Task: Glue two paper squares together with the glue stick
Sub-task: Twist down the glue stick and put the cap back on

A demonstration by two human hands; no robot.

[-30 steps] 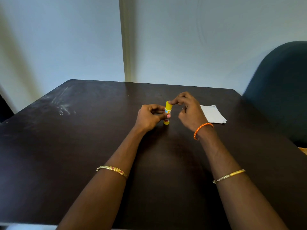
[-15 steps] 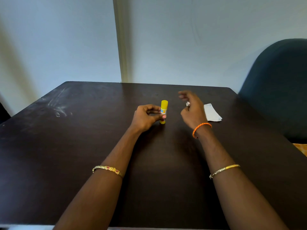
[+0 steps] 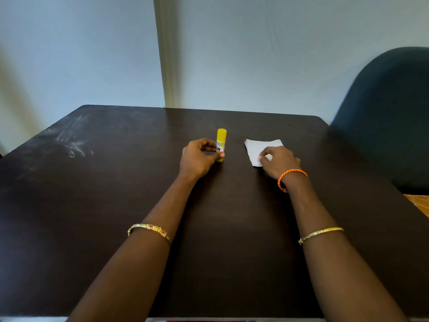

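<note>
My left hand (image 3: 199, 159) pinches the capped glue stick (image 3: 221, 144) upright on the counter (image 3: 116, 205), steadying it mid-counter. To its right, my right hand (image 3: 279, 160) presses curled fingertips onto the paper squares (image 3: 260, 147), probably to separate one.

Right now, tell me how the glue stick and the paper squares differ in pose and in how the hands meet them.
The glue stick stands upright on the table; the paper squares lie flat in a slightly fanned stack. The left hand pinches the glue stick near its base; the right hand rests fingers on top of the paper squares. The glue stick is yellow, the paper squares white. Both sit on the table.
</note>
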